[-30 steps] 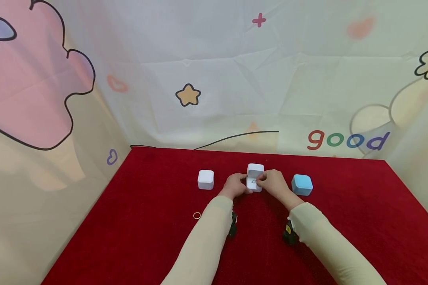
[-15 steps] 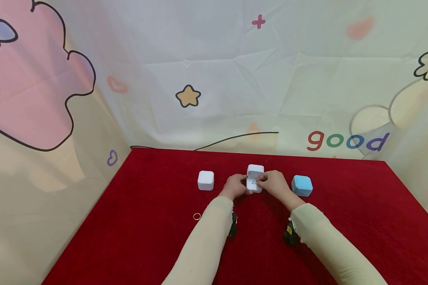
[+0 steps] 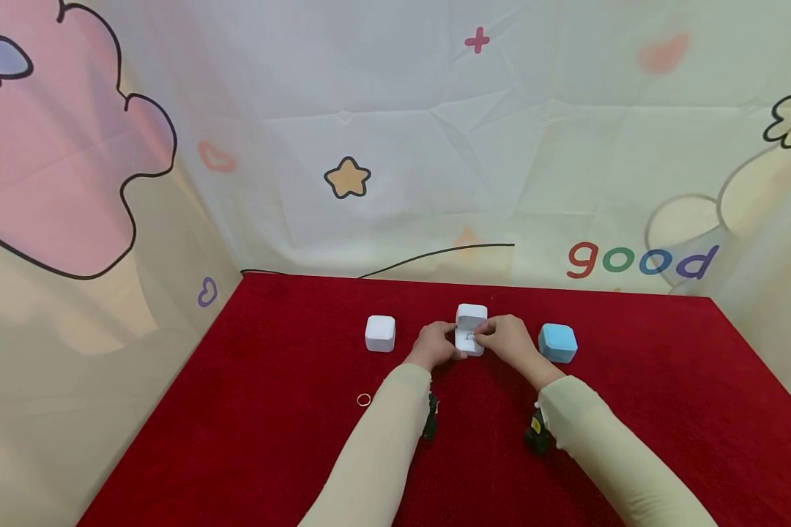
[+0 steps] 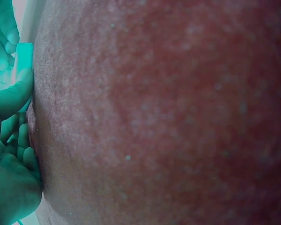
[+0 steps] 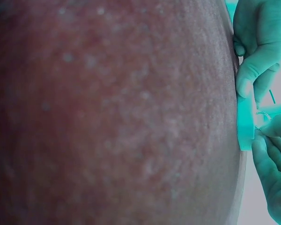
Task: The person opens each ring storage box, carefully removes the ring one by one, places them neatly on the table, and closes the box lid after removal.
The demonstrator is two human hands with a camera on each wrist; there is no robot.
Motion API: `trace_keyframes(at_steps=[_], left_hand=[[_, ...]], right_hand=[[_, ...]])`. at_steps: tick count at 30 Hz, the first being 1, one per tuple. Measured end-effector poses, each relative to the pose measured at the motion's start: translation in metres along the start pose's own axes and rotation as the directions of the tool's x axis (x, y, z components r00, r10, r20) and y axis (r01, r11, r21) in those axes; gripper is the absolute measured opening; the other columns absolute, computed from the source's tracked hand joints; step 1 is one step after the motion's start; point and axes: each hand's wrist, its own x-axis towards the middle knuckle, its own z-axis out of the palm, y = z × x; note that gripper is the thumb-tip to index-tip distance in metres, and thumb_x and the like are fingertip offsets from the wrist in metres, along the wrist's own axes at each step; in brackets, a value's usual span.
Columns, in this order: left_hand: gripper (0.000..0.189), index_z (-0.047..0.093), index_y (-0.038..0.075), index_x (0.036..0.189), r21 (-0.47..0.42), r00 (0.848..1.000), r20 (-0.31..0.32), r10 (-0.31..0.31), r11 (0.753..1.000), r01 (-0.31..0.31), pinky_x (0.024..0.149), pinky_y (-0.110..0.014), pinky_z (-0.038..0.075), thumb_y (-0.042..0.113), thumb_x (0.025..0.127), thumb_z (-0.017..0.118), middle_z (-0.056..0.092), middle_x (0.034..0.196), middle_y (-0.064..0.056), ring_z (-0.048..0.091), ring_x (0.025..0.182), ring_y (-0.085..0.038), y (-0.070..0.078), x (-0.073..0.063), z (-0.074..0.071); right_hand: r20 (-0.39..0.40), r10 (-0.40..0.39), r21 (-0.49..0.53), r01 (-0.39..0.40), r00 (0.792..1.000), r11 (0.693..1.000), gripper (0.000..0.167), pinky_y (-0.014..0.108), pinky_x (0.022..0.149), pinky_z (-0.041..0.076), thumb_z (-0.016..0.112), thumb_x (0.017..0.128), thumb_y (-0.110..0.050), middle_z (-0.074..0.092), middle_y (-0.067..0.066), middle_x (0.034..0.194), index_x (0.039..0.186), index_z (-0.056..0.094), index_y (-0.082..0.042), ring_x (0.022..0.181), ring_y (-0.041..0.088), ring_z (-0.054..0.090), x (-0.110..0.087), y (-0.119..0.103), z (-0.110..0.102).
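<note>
A small white ring box (image 3: pixel 471 315) stands with its lid raised near the far middle of the red cloth. My left hand (image 3: pixel 433 344) grips it from the left, thumb at the front and a finger by the hinge. Inside the box, my right hand (image 3: pixel 509 340) pinches a thin ring (image 5: pixel 263 113) between thumb and forefinger. The ring stands upright over the insert, its lower part hidden by fingertips. At the edge of the left wrist view, the left hand (image 4: pixel 11 154) has its thumb on the box front (image 4: pixel 24 56).
A closed white box (image 3: pixel 380 334) sits to the left and a closed light-blue box (image 3: pixel 557 343) to the right. Nearer, beside the left sleeve, lies a gold-coloured ring (image 3: pixel 364 400). A printed curtain (image 3: pixel 422 146) hangs behind the red cloth (image 3: pixel 250 410).
</note>
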Motion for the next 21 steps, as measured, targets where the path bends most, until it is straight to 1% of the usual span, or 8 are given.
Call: trace_keyframes(at_steps=[7, 14, 18, 21], left_hand=[[0.061, 0.059, 0.005, 0.144, 0.001, 1.0, 0.001, -0.003, 1.0, 0.003, 0.113, -0.042, 0.048, 0.01, 0.087, 0.08, 0.057, 0.15, -0.012, 0.054, 0.136, -0.027, 0.0001, -0.0005, 0.0005], [0.062, 0.058, 0.005, 0.145, 0.002, 1.0, 0.003, -0.013, 1.0, 0.013, 0.114, -0.043, 0.047, 0.011, 0.087, 0.08, 0.057, 0.15, -0.012, 0.053, 0.137, -0.028, -0.0011, 0.0013, 0.0005], [0.063, 0.058, 0.005, 0.145, 0.014, 1.0, 0.003, -0.006, 1.0, 0.006, 0.116, -0.042, 0.046, 0.011, 0.087, 0.081, 0.056, 0.151, -0.012, 0.051, 0.14, -0.028, -0.0017, 0.0027, 0.0008], [0.063, 0.058, 0.005, 0.144, 0.018, 1.0, 0.005, -0.003, 1.0, 0.003, 0.115, -0.041, 0.046, 0.011, 0.086, 0.081, 0.057, 0.151, -0.012, 0.052, 0.139, -0.027, -0.0023, 0.0041, 0.0014]], right_hand=[[0.005, 0.001, 0.013, -0.001, 1.0, 1.0, 0.02, 0.023, 0.07, 0.049, 0.069, 0.092, -0.009, 0.078, 0.022, 0.105, 0.104, 0.078, 0.005, 0.088, 0.024, 0.064, -0.0003, 0.0019, -0.0021], [0.016, 0.021, 0.064, -0.022, 1.0, 0.998, 0.021, 0.023, 0.068, 0.046, 0.068, 0.094, -0.01, 0.077, 0.022, 0.102, 0.105, 0.078, 0.005, 0.084, 0.021, 0.059, 0.0017, 0.0061, -0.0032], [0.022, 0.016, 0.066, -0.017, 1.0, 0.998, 0.021, 0.023, 0.067, 0.045, 0.069, 0.093, -0.009, 0.078, 0.022, 0.101, 0.104, 0.078, 0.005, 0.084, 0.021, 0.06, 0.0019, 0.0077, -0.0043], [0.027, 0.02, 0.068, -0.022, 0.999, 0.997, 0.021, 0.023, 0.067, 0.045, 0.069, 0.092, -0.009, 0.078, 0.021, 0.102, 0.105, 0.078, 0.005, 0.083, 0.02, 0.059, 0.0022, 0.008, -0.0056]])
